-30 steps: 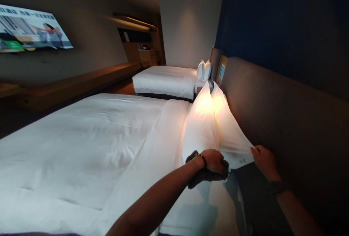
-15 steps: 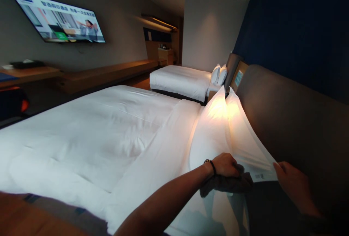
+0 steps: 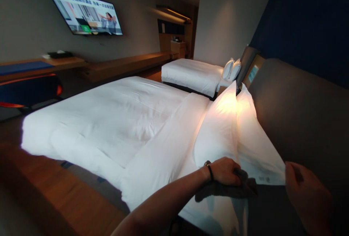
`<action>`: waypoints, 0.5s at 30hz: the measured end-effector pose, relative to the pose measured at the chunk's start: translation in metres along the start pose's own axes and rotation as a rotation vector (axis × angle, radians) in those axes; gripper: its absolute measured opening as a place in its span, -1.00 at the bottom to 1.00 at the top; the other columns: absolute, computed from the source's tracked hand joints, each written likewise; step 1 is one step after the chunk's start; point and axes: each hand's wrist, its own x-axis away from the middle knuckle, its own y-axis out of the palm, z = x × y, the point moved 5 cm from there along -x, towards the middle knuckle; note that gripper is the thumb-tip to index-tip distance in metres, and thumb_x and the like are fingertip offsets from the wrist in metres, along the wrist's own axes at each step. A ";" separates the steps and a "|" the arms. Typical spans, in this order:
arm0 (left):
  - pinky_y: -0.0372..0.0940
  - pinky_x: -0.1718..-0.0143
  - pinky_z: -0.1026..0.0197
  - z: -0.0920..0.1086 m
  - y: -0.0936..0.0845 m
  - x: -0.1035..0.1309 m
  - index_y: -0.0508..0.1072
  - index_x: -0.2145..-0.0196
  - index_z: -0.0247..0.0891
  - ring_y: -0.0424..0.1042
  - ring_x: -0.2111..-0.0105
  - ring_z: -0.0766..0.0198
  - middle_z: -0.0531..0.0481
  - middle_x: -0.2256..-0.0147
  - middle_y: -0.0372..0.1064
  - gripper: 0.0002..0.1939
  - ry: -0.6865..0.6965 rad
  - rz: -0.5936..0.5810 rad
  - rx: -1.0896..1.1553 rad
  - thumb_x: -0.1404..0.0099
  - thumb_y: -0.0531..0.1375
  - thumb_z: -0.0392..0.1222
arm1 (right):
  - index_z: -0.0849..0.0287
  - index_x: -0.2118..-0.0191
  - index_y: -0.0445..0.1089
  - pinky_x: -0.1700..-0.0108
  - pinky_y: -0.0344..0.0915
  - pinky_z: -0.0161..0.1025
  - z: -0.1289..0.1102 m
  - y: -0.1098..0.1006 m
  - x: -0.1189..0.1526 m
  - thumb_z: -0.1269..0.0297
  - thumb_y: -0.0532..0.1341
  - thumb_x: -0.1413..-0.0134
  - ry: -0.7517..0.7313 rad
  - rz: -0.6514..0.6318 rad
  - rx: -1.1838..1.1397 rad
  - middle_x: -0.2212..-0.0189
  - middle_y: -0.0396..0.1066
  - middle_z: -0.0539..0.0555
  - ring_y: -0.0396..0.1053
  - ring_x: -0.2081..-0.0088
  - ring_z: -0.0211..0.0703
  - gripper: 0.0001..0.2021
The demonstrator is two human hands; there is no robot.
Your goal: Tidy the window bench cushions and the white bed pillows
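our view has swung right since a second ago, and we pinch the rear pillow's (image 3: 256, 145) corner in our right hand (image 3: 308, 196) against the headboard (image 3: 297, 119), left hand (image 3: 226, 171) closed on the front pillow (image 3: 218, 134).

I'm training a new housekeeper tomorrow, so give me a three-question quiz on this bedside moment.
1. True or false: the right hand grips the corner of the rear pillow.
2. The left hand rests at the near end of: A) the front pillow B) the television C) the far bed
3. Fill in: the two pillows stand upright between the folded duvet and the padded ____.

Key
1. True: its fingers pinch the corner beside the small label.
2. A
3. headboard
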 end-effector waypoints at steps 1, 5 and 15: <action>0.19 0.43 0.33 0.001 0.009 0.010 0.52 0.28 -0.26 0.40 0.38 0.28 0.04 0.41 0.44 -0.75 -0.006 -0.002 0.000 -0.08 0.21 -0.11 | 0.15 0.25 0.37 0.24 0.14 -0.07 -0.010 0.005 0.001 -0.18 -0.15 0.04 0.008 -0.028 -0.074 0.32 0.41 0.17 0.36 0.27 0.13 -0.43; 0.16 0.48 0.31 -0.009 0.053 0.064 0.52 0.29 -0.26 0.39 0.42 0.26 0.01 0.42 0.44 -0.72 -0.155 -0.002 0.046 -0.05 0.20 -0.08 | 0.12 0.48 0.35 0.24 0.15 -0.01 -0.039 0.082 0.010 -0.38 0.01 0.28 0.067 -0.495 -0.365 0.51 0.37 0.15 0.33 0.34 0.16 -0.40; 0.02 0.58 0.33 -0.085 0.087 0.255 0.35 0.51 -0.26 0.28 0.49 0.33 0.11 0.55 0.28 -0.87 -0.565 0.351 0.458 0.11 0.13 -0.23 | 0.12 0.45 0.34 0.58 0.18 -0.20 -0.049 0.100 0.016 -0.24 0.21 0.46 0.248 -0.409 -0.594 0.66 0.25 0.01 0.28 0.56 -0.09 -0.48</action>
